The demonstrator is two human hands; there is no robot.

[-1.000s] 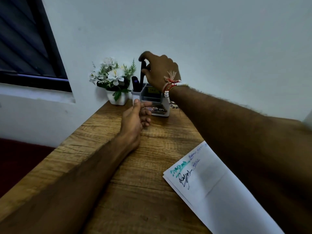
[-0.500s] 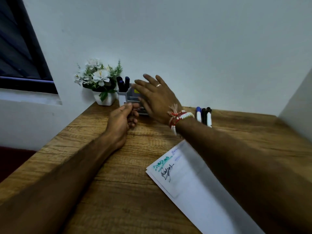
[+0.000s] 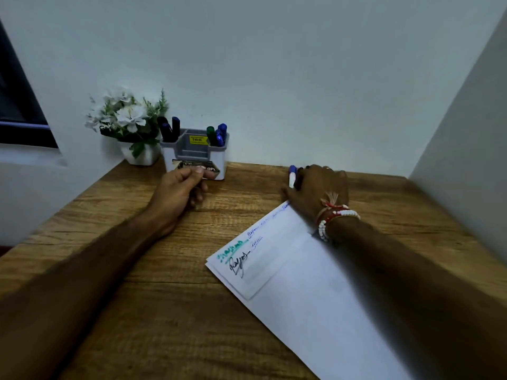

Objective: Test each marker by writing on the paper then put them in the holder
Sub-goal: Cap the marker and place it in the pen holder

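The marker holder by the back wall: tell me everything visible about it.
The marker holder is a small white box that looks like plastic, with a grey compartmented insert and a yellow price sticker inside. It stands upright on the wooden desk near the wall, beside a white flower pot. Dark and blue-capped markers stand in its left compartment, green and blue ones in its right. A printed label crosses its front, where the left hand steadies it.
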